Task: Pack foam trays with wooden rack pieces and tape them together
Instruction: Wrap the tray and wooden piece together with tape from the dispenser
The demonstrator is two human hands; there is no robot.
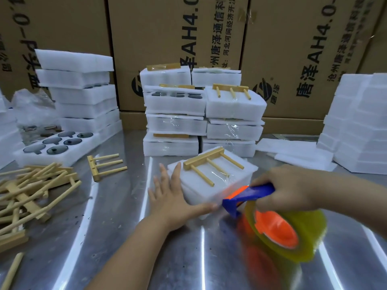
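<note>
Closest to me, the right hand (291, 189) is wrapped round the blue handle of the dispenser (251, 195). Its yellowish roll (293, 233) is blurred, and the nose is at the near right corner of the pack (201, 187). The left hand (169, 197) is flat with fingers spread, holding nothing, pressed against the pack's near-left side. The pack sits mid-tabletop (117, 206) with a rack (207, 164) lying on top, clear tape across its pegs by the look of it.

Handling, my guess: the foam is super light and squashy, so it'll skid on that shiny metal unless it's braced like this. Grab it by the flat sides, not the pegs, which look thin enough to snap. Pull the tape too hard and it probably dents the foam.

Left of that there's a loose rack (104, 166) and a messy pile (31, 189) of more. Behind them an open tray (88, 143) has six round pockets, each with a dark glassy disc (57, 149). Further back are stacks (201, 114) of taped packs, plain foam (360, 126) on the right, and cardboard boxes (167, 28) behind.
</note>
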